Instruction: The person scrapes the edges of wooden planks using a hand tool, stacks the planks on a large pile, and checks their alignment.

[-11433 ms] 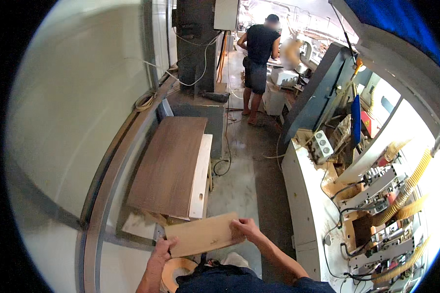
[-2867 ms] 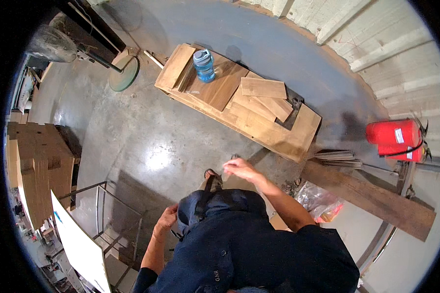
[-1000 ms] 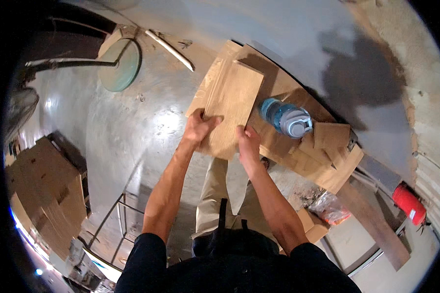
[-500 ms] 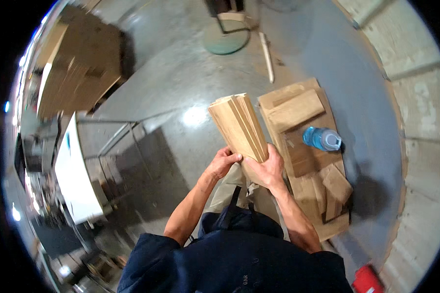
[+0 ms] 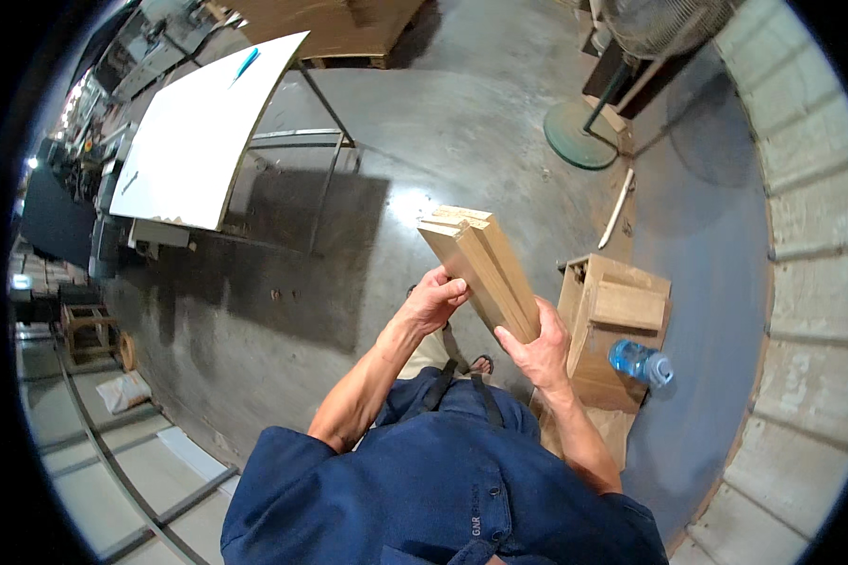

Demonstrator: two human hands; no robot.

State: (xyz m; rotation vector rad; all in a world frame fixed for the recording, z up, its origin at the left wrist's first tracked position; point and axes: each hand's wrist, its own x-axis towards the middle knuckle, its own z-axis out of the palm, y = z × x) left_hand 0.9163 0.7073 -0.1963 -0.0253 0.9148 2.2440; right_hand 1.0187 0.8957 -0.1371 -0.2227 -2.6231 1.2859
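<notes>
A bundle of thin wooden slats (image 5: 485,273) is held out in front of my body, tilted, with its far ends slightly uneven. My left hand (image 5: 436,299) grips its left side, the thumb lying against the wood. Around the near right end closes my right hand (image 5: 539,348), its thumb along the side of the bundle. To the right of that hand stands a cardboard box (image 5: 584,367), and a clear blue water bottle (image 5: 641,363) rests on it at the right edge.
A white-topped table (image 5: 203,132) on metal legs stands at the left, carrying a blue tool (image 5: 246,64). At the far right is a pedestal fan (image 5: 584,135) on a round green base. Near it a pale stick (image 5: 617,209) lies on the floor. A ribbed wall (image 5: 810,311) runs along the right.
My view has turned to the left, so the white table now shows more fully and the box and fan sit farther right. Both hands keep hold of the wooden slats.
</notes>
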